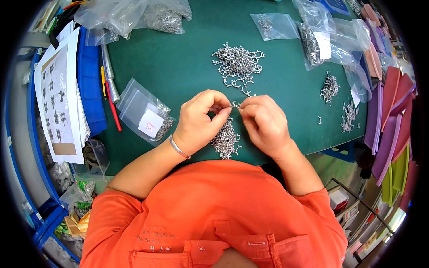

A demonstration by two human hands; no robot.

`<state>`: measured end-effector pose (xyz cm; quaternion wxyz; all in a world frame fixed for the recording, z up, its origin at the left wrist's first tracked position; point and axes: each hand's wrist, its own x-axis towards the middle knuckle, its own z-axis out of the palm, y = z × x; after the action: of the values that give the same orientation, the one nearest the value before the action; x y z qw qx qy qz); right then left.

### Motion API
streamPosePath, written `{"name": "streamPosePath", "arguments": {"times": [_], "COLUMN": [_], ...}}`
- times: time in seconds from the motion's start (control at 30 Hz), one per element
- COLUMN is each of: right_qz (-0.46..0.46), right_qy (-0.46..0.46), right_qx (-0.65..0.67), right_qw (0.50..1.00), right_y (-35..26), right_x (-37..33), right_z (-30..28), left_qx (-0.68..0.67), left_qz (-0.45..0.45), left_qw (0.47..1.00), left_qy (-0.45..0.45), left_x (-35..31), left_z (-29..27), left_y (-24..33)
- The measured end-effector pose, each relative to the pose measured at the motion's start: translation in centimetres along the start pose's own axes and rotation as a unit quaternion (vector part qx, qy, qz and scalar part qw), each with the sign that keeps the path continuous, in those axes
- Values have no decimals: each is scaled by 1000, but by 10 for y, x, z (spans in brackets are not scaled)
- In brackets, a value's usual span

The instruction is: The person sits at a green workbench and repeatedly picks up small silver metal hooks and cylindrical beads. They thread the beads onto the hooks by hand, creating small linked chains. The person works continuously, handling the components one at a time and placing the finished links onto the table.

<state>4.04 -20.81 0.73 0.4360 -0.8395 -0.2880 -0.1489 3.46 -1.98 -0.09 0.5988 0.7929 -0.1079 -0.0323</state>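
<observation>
Over the green table (178, 58) my two hands meet, fingertips pinched close together. Between them is a small silver metal piece (234, 105), its exact kind too small to tell. My left hand (201, 120), with a bangle at its wrist, is closed on one side of it. Closed on the other side is my right hand (264, 123). A heap of small silver metal pieces (225, 140) lies just below the fingers, nearest my body. Beyond the hands is a larger heap of curved silver pieces (239, 64), a few trailing toward my right fingers.
At left lie a zip bag with a white label (150, 123), a red pen (113, 107), a blue bin (91, 85) and printed sheets (60, 98). Two small piles of metal parts (330, 88) (349, 117) sit at right. Bags of rings (310, 44) and colored bins (389, 116) line the right edge.
</observation>
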Motion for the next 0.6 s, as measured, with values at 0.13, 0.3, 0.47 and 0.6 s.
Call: {"name": "streamPosePath", "arguments": {"times": [0.13,0.3,0.47,0.6], "right_qz": [109,203,187,168], "right_qy": [50,52,58,62], "right_qx": [85,195,203,203], "right_qw": [989,958,959,963], "right_y": [5,12,6,4], "right_x": [-1,-11,-11,-11], "right_z": [2,-1,-1,-1], "left_qx": [-31,-59,-35,58], "left_qz": [-3,16,34,8], "left_qw": [999,998,999,992], "left_qy": [8,9,-7,-113], "left_x": [-5,-11,-16,-13], "left_z": [-1,-4,-8,-20], "left_y": [-2,-1,-1,9]}}
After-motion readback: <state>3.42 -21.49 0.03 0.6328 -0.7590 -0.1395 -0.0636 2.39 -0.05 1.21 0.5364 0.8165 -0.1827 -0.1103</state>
